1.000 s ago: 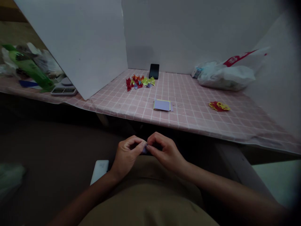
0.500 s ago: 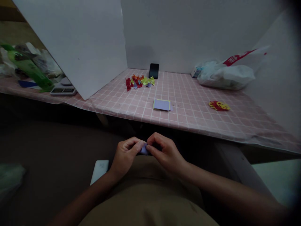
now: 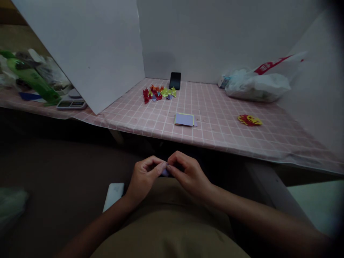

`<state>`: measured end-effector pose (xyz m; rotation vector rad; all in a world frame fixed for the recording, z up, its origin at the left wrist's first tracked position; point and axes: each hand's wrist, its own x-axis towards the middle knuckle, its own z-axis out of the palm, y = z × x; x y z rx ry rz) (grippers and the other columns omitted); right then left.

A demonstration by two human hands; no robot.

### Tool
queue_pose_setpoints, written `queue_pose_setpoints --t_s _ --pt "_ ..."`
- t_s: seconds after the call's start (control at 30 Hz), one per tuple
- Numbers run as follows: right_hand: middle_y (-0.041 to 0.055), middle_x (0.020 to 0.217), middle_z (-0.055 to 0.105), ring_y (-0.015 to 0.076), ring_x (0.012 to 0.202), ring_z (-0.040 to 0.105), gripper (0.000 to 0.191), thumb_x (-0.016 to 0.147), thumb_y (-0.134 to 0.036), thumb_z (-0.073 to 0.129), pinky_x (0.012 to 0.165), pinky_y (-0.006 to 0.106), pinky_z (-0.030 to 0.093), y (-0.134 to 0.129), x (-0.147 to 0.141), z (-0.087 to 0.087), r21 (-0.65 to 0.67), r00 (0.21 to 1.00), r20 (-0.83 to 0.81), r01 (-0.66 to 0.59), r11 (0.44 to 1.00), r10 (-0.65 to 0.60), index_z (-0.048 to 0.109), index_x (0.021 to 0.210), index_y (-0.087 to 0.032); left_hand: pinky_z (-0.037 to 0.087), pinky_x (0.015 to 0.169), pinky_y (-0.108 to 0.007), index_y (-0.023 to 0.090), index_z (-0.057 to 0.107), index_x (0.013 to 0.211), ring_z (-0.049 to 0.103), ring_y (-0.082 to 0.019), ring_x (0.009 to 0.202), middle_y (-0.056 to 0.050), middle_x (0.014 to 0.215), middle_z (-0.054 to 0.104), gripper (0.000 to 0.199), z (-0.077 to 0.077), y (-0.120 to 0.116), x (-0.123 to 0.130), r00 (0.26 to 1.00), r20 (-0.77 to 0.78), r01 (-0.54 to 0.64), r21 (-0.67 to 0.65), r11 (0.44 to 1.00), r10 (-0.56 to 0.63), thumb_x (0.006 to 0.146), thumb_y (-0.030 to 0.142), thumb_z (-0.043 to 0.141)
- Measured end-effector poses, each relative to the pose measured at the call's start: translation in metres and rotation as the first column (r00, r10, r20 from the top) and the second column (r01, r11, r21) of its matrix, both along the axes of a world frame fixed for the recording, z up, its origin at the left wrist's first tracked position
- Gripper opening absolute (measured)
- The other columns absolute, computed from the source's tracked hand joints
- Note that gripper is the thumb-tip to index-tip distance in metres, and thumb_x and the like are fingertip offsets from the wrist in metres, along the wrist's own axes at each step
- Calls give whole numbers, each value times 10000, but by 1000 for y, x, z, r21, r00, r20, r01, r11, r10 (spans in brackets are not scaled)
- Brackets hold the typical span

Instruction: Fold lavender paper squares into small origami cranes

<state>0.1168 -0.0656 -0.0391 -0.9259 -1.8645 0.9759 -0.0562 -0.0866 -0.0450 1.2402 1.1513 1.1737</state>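
My left hand (image 3: 147, 175) and my right hand (image 3: 186, 172) meet above my lap, in front of the table edge. Between their pinched thumbs and fingers is a small piece of purple paper (image 3: 165, 173), mostly covered by the fingertips; its folds cannot be made out. On the table beyond lies a stack of purple and yellow paper squares (image 3: 184, 119). Farther back sits a cluster of small folded paper figures (image 3: 157, 94) in red, orange, yellow and purple.
A dark phone (image 3: 175, 81) leans at the back wall. To the right are a white plastic bag (image 3: 258, 87) and a red and yellow bundle (image 3: 249, 120). A white panel (image 3: 88, 46), kitchen scale (image 3: 72, 103) and green bottle (image 3: 32, 79) stand left. A white slab (image 3: 114, 195) lies by my left forearm.
The fingertips have drawn slightly closer together, and less of the purple paper shows between them. The things on the table have stayed where they were.
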Motion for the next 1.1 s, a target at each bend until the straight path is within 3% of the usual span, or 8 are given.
queue_pose_setpoints --t_s 0.27,0.37,0.47,0.57,0.8,0.97,1.1 --pt "9 774 581 139 712 534 137 905 -169 582 648 277 416 0 0 -2 -59 1000 -14 -7 998 6 571 769 -180 451 627 -242 162 690 695 571 -127 635 2 657 654 174 4 2 3 995 -83 -57 -9 998 56 813 290 686" --pt "-1 755 590 138 702 547 116 900 -224 613 637 272 429 2 0 -1 -213 995 -98 -34 976 13 574 798 -185 452 633 -243 162 693 713 572 -128 644 0 671 659 165 3 3 3 993 -89 -83 0 997 83 812 293 684" --pt "-10 737 597 136 677 557 158 863 -306 682 618 267 435 5 0 0 -379 982 -186 -89 921 18 582 851 -185 456 645 -243 160 692 718 573 -130 663 -2 682 657 176 3 4 3 993 -93 -66 27 997 68 829 294 673" --pt "2 689 607 131 644 550 238 857 -378 682 607 267 420 7 0 -1 -456 982 -174 -141 879 67 609 776 -167 447 634 -232 161 681 703 556 -120 653 8 670 636 181 3 4 3 994 -96 -50 61 997 56 838 281 666" --pt "-15 587 576 106 554 490 283 826 -372 684 536 243 343 10 3 1 -477 994 -99 -84 875 42 564 664 -174 450 588 -220 162 667 695 551 -109 602 19 630 626 186 1 9 7 996 -24 -86 2 996 86 822 297 688" --pt "-11 659 592 109 591 507 220 831 -349 661 564 246 377 10 3 3 -483 990 -130 -109 869 52 590 728 -168 464 595 -219 159 669 694 568 -110 603 15 625 638 188 3 11 7 999 16 -38 -17 999 38 826 291 692" --pt "-11 645 575 112 593 498 238 839 -351 649 563 250 375 7 1 4 -438 994 -106 -76 896 32 576 700 -171 479 621 -220 156 687 724 581 -110 626 12 649 644 180 2 10 9 998 53 -20 -9 1000 20 832 299 696"
